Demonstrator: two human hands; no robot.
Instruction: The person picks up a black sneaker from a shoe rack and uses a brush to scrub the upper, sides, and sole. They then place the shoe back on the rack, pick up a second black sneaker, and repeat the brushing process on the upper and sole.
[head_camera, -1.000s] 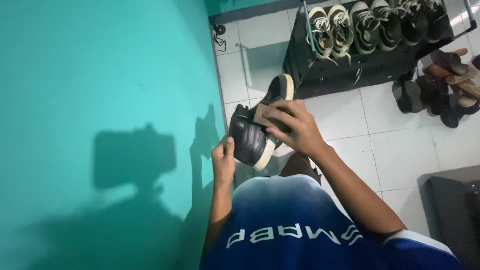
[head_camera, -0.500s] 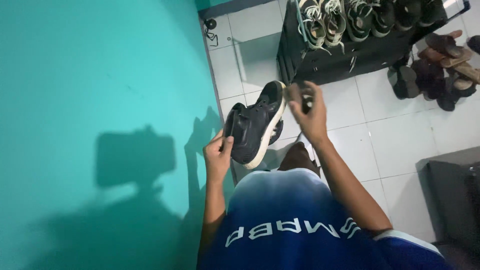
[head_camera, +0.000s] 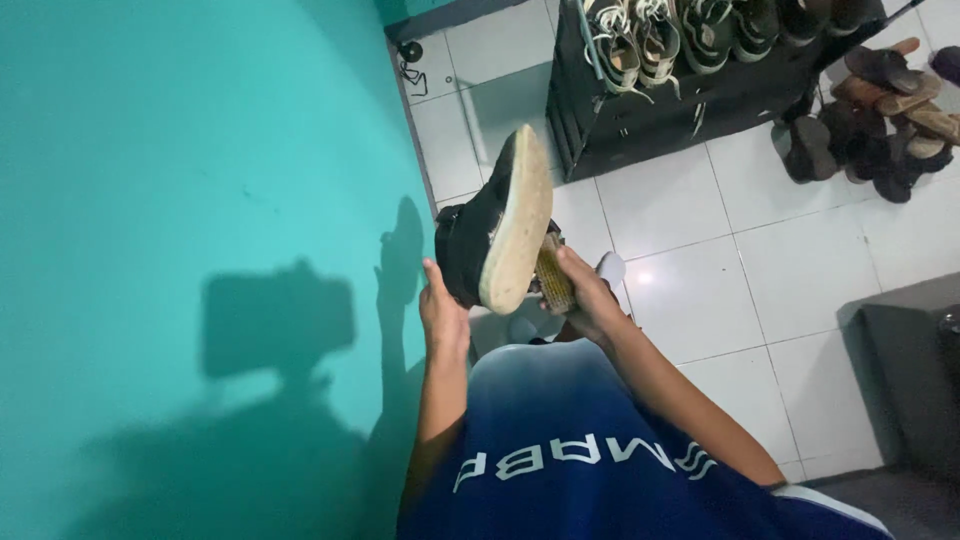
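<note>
Shoe, black with a pale rubber sole, is being held up in front of the teal wall, sole turned to the camera and toe pointing up toward the shoe rack. Left hand is cupping the heel end from below, fingers wrapped onto the upper, while right hand is closing around a small brush with yellowish bristles, pressed against the sole edge. Looks light and fairly stiff in the sole with a softer upper, so gripping at the heel and midfoot seems safest, the worn sole probably giving little slip.

one shoe, one brush, two hands
</note>
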